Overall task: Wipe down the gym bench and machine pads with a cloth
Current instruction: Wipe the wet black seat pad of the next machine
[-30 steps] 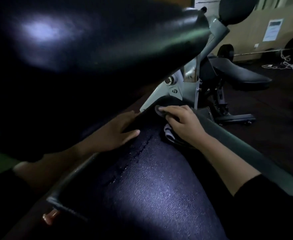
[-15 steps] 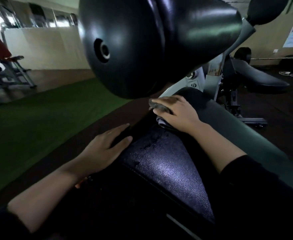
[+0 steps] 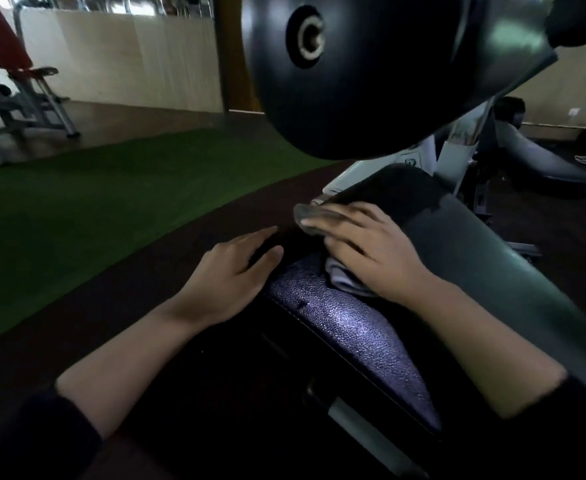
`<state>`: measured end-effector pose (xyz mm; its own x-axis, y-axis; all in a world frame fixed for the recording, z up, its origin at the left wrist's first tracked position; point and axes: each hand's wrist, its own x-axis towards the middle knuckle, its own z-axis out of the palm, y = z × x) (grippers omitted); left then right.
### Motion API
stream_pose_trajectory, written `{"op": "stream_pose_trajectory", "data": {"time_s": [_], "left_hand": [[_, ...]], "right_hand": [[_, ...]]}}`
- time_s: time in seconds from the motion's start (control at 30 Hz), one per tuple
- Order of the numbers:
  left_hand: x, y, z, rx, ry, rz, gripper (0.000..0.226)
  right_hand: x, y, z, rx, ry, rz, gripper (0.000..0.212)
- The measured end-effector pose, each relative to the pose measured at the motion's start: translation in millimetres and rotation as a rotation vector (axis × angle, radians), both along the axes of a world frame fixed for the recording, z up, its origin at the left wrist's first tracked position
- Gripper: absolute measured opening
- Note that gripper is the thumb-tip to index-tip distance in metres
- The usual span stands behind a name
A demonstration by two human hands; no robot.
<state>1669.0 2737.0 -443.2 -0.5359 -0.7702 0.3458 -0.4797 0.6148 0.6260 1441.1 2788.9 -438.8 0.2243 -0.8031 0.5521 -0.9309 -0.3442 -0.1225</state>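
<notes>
A black textured bench pad (image 3: 350, 327) runs from the lower middle toward the machine frame. My right hand (image 3: 364, 247) lies flat on a grey cloth (image 3: 340, 277), pressing it onto the pad's far end; the cloth shows at my fingertips and under my palm. My left hand (image 3: 231, 271) rests with straight fingers on the pad's left edge, holding nothing. A large black roller pad (image 3: 371, 71) hangs just above both hands.
The grey machine frame (image 3: 457, 150) rises behind the pad. Another black bench (image 3: 540, 161) stands at the right. Green turf (image 3: 94, 188) covers the floor on the left, with a red-padded machine (image 3: 11, 77) at the far left.
My head has pulled back and turned left, bringing the roller pad's end cap and the turf into view. My right hand with the cloth has slid slightly left along the pad's far end.
</notes>
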Motion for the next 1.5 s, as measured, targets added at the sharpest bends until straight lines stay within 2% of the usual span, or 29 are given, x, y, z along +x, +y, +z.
{"op": "stream_pose_trajectory", "data": {"time_s": [0.07,0.13,0.23,0.33,0.47,0.6,0.73,0.83,0.9,1.0,1.13,1.27,1.37,1.5], "left_hand": [[-1,1,0,-0.020,-0.020,0.008,0.063],[-3,0,0,-0.048,-0.041,0.022,0.064],[-5,0,1,-0.066,-0.062,0.024,0.065],[-5,-2,1,-0.058,-0.064,0.015,0.065],[-3,-4,-2,-0.046,-0.019,-0.002,0.069],[-1,-3,-3,-0.043,-0.015,-0.005,0.069],[-3,0,-1,-0.057,-0.034,0.014,0.065],[-3,0,0,-0.049,-0.039,0.014,0.071],[-2,0,0,-0.041,-0.016,0.002,0.078],[0,0,-1,-0.044,0.041,-0.030,0.071],[0,-2,-4,-0.044,0.035,-0.014,0.078],[-1,-1,-4,-0.061,0.036,-0.011,0.081],[-1,-2,-5,-0.059,0.043,-0.017,0.081],[-1,-4,-6,-0.034,0.104,-0.039,0.077]], "right_hand": [[-34,8,-3,-0.002,0.037,0.021,0.041],[-68,-5,-3,-0.010,0.025,-0.082,0.041],[-79,-48,13,0.076,-0.109,-0.266,0.043],[-31,-73,26,0.087,-0.055,-0.193,0.043],[22,-33,14,0.027,0.031,-0.055,0.042],[-15,2,6,0.026,0.050,0.079,0.041],[-54,-29,16,0.083,0.016,-0.097,0.044],[-30,-60,29,0.145,-0.002,-0.193,0.045],[3,-58,28,0.127,0.014,-0.157,0.048],[27,-17,13,0.025,0.062,-0.022,0.041],[-10,20,6,0.016,0.048,0.113,0.040],[-48,-13,13,0.095,0.022,-0.072,0.044],[-33,-48,21,0.114,0.020,-0.200,0.047],[22,-42,20,0.092,0.028,-0.135,0.046]]}}
